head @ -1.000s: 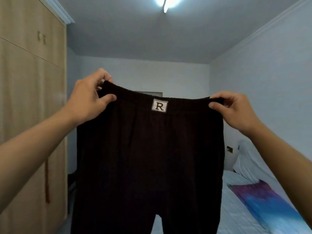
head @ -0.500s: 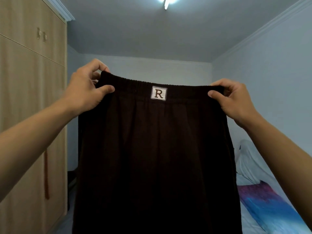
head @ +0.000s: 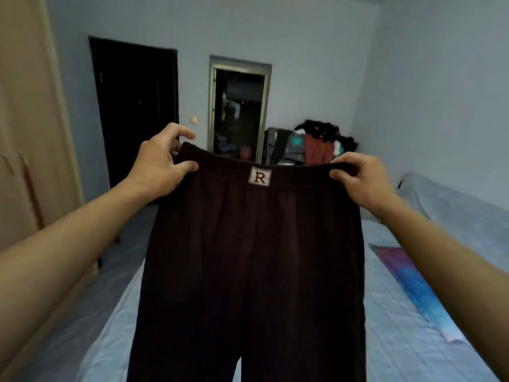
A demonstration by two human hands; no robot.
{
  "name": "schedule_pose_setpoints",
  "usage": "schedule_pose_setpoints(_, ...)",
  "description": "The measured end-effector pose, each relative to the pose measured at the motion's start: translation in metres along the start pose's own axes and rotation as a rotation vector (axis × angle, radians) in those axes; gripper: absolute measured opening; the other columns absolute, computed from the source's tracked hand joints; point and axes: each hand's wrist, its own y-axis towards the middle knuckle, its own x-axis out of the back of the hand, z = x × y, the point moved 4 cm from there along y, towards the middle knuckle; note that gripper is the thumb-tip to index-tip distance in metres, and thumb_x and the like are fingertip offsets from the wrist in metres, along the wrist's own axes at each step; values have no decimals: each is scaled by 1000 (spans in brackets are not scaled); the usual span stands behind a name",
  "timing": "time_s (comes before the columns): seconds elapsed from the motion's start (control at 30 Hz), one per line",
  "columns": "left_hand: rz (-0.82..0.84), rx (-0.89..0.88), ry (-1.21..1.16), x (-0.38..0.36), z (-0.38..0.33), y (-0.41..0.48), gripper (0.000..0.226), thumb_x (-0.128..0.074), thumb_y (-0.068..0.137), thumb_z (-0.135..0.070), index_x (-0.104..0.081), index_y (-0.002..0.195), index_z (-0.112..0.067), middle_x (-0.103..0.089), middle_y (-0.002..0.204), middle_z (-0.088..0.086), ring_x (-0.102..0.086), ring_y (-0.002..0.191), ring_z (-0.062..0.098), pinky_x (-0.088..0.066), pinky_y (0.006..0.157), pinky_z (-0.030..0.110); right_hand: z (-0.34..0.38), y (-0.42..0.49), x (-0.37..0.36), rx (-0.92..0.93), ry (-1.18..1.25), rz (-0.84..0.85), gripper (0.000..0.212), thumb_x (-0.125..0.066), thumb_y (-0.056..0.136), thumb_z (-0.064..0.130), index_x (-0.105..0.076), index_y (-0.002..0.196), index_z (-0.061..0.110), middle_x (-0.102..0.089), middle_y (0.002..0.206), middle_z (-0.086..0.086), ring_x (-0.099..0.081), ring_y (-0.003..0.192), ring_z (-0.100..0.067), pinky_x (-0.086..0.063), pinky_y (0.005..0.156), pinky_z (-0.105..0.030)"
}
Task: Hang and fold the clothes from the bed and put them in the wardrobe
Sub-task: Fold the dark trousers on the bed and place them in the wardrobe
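Dark brown trousers (head: 248, 257) with a white "R" label at the waistband hang spread out in front of me, above the bed (head: 399, 326). My left hand (head: 158, 166) pinches the waistband's left corner between thumb and fingers. At the right corner, my right hand (head: 360, 177) grips the waistband the same way. The two legs drop out of view at the bottom. The tan wardrobe (head: 24, 133) stands at the left with its doors closed.
A pile of clothes (head: 311, 146) lies at the far end of the bed. A purple and blue cloth (head: 413, 282) lies on the pale sheet at the right. A dark door (head: 135, 106) and an open doorway (head: 238, 111) are in the far wall.
My view has tipped down from the ceiling to the bed and far wall. Both hands keep their hold on the waistband, lowered with the trousers towards the bed.
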Motion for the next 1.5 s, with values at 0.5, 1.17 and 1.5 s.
schedule_pose_setpoints(0.5,210,242,103,-204,257,14,25,-79,80,-7,-67,100,-18,-65,92,-8,-61,84,7,-40,72,12,-225,23,-251,-231,-28,171,12,-67,88,6,-72,95,14,-68,91,4,-61,83,-5,-40,73,-4)
schedule_pose_setpoints(1.17,271,496,357,-501,525,-59,45,-58,97,-27,-48,138,-14,-58,132,8,-51,122,29,-42,102,45,-515,-26,-538,-689,-68,396,46,-55,98,27,-49,140,9,-53,139,-14,-48,130,-29,-35,110,-38)
schedule_pose_setpoints(1.5,923,356,752,-591,591,-201,64,-16,101,-60,-6,158,-32,3,167,3,5,153,26,-3,121,58,-554,-215,-622,-399,-495,959,76,-19,94,70,4,156,33,15,163,-9,18,149,-27,7,120,-49)
